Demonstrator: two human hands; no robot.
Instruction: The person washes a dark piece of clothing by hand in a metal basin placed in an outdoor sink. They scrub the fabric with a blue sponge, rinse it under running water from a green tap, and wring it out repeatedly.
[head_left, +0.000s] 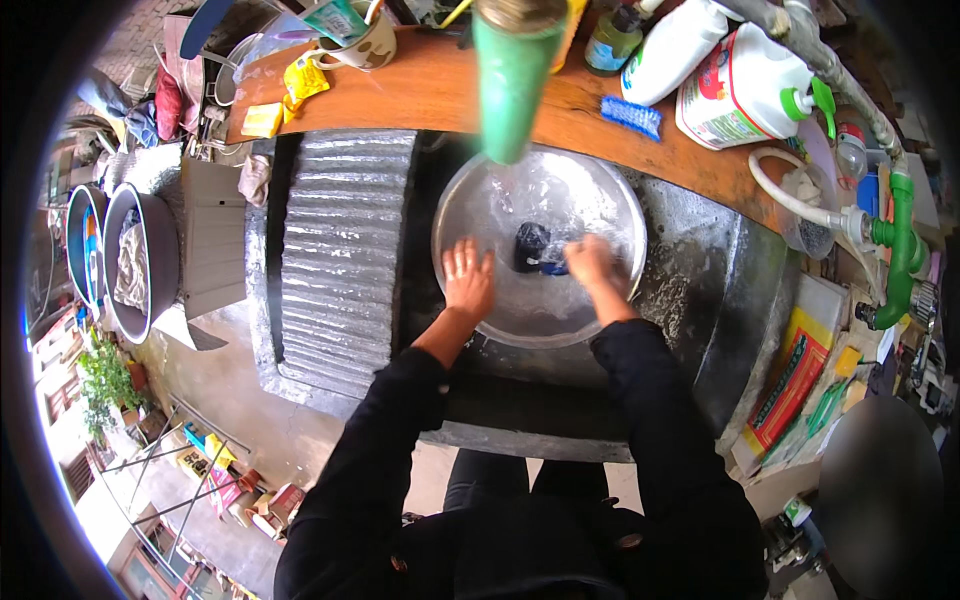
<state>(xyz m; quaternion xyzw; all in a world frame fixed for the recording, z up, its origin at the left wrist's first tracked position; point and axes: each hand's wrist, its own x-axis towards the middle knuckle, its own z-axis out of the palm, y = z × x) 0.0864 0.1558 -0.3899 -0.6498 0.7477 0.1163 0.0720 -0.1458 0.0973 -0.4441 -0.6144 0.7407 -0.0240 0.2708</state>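
Observation:
A round metal basin stands in a dark stone sink, with water in it. Near its middle lies a small dark, wet item, probably cloth, with a blue part at its lower edge. My left hand rests with spread fingers on the basin's left inner side, holding nothing. At the right of the dark item, my right hand is blurred and its fingers look curled; whether it grips anything is hidden. A green, tap-like vertical pipe hangs over the basin's far rim.
Left of the basin is a ridged stone washboard. The wooden shelf behind holds a mug, a blue brush, a yellow packet and several bottles. A green valve pipe stands at right; tubs are at left.

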